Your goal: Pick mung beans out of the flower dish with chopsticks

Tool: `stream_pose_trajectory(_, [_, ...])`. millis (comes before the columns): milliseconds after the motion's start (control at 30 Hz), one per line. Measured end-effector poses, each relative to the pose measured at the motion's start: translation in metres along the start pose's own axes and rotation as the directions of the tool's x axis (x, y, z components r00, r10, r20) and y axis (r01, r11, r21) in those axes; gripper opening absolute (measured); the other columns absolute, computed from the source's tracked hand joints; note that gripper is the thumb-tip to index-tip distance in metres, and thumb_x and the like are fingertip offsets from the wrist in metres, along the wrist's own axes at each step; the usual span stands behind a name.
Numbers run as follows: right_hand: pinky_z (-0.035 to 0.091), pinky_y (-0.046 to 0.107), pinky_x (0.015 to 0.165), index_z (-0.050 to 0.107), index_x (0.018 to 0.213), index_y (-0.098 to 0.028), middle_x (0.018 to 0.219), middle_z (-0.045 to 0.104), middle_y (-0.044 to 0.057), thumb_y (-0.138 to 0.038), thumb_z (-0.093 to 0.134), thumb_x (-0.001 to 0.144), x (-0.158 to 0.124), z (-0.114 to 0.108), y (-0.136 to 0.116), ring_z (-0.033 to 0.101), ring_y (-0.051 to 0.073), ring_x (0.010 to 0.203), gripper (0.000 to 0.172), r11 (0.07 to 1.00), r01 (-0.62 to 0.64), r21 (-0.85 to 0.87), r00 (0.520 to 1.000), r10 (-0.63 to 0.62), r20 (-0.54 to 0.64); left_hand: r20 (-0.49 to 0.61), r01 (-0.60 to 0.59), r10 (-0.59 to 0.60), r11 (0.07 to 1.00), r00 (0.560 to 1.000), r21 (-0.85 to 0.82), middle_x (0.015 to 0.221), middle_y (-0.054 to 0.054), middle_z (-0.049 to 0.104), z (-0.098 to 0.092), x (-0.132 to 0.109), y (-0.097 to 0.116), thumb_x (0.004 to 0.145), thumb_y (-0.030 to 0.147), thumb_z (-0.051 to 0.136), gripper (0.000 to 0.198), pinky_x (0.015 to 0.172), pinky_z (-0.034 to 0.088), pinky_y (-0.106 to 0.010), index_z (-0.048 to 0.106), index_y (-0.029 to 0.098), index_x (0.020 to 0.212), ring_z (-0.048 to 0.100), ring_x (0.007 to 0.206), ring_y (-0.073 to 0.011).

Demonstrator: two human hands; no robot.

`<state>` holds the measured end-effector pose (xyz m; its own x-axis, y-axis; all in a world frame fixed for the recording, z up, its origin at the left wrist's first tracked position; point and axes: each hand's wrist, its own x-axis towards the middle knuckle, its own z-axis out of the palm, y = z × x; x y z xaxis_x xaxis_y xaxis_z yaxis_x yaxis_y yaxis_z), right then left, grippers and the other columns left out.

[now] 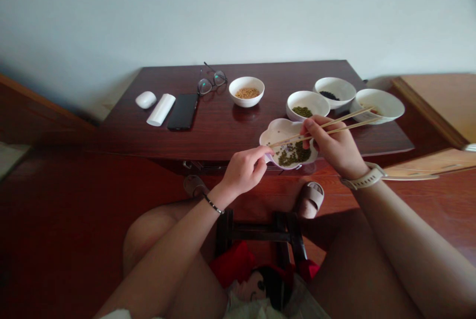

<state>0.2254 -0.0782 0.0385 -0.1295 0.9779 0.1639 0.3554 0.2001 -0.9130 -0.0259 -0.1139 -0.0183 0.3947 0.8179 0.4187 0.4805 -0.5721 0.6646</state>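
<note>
My right hand [332,145] is closed around a pair of wooden chopsticks [351,126], whose tips point left over a cloud-shaped dish [273,133]. Small green beans [297,154] lie in that dish, mostly in its front right part. At the dish's left edge, my left hand [247,170] pinches a pale, handle-like part, its index finger close to the chopstick tips. Whether that finger touches them I cannot tell. Just behind the dish stands a white bowl [292,103] holding more green beans [303,111].
On the dark table [215,135] are a bowl of yellowish grains [247,102], a bowl of black beans [340,88], and a bowl [390,105] partly behind the chopsticks. Glasses [211,83], a phone [183,111], a white case [161,109] and a rounded white object [146,99] lie left.
</note>
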Motion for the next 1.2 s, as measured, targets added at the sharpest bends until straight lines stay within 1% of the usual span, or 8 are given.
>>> stream_pose_trajectory(233, [0.038,0.029,0.049,0.069,0.084,-0.022,0.062,0.066,0.002,-0.065,0.062,0.105,0.000,0.000,-0.001,0.052,0.014,0.052,0.048,1.000,0.009,-0.010,1.000,-0.009,0.004,0.005,0.008,-0.008,1.000,1.000,0.014,0.115,-0.007,0.084,0.000,0.000,0.000,0.103,0.014,0.048,0.032,0.084,0.059,-0.031,0.074,0.018,0.120,0.079,0.091,-0.0190])
stream_pose_trajectory(467, [0.039,0.029,0.051,0.069,0.084,-0.023,0.062,0.066,0.002,-0.063,0.063,0.105,-0.002,0.001,-0.004,0.054,0.015,0.054,0.046,0.999,0.030,-0.014,0.999,-0.029,0.017,0.000,-0.014,0.014,1.000,1.000,0.005,0.113,-0.007,0.084,-0.002,-0.004,0.004,0.102,0.011,0.047,0.031,0.084,0.058,-0.031,0.072,0.017,0.120,0.078,0.091,-0.0187])
stream_pose_trajectory(633, [0.040,0.030,0.052,0.071,0.086,-0.025,0.067,0.068,0.002,-0.059,0.063,0.107,-0.008,0.002,-0.011,0.054,0.015,0.055,0.041,0.999,0.036,-0.030,0.997,-0.034,0.072,0.039,-0.033,0.032,0.999,0.999,0.025,0.107,-0.006,0.082,-0.006,-0.014,0.004,0.101,0.011,0.048,0.032,0.084,0.059,-0.032,0.070,0.018,0.124,0.077,0.089,-0.0191])
stream_pose_trajectory(767, [0.039,0.030,0.050,0.071,0.088,-0.025,0.067,0.069,0.002,-0.059,0.063,0.107,-0.006,0.001,-0.010,0.053,0.014,0.053,0.040,0.999,0.023,-0.026,0.994,-0.020,0.105,0.052,-0.042,0.041,0.999,0.998,0.027,0.107,-0.007,0.082,-0.008,-0.015,0.003,0.101,0.012,0.048,0.032,0.085,0.060,-0.033,0.070,0.018,0.122,0.077,0.090,-0.0196])
stream_pose_trajectory(967, [0.037,0.029,0.048,0.071,0.089,-0.023,0.067,0.070,0.002,-0.061,0.062,0.106,0.001,0.002,-0.005,0.052,0.014,0.052,0.043,0.999,0.023,-0.044,0.996,-0.020,0.086,0.035,-0.005,0.004,1.000,0.999,0.028,0.107,-0.007,0.083,-0.010,-0.009,0.006,0.100,0.010,0.049,0.031,0.081,0.059,-0.031,0.071,0.018,0.120,0.078,0.087,-0.0189])
stream_pose_trajectory(1200, [0.039,0.029,0.050,0.071,0.090,-0.023,0.068,0.069,0.002,-0.062,0.062,0.106,0.002,0.004,-0.005,0.054,0.014,0.054,0.043,0.999,0.025,-0.033,0.996,-0.022,0.081,0.037,-0.012,0.011,1.000,0.999,0.028,0.107,-0.007,0.083,-0.011,-0.010,0.006,0.100,0.009,0.050,0.032,0.081,0.059,-0.031,0.071,0.017,0.122,0.077,0.084,-0.0181])
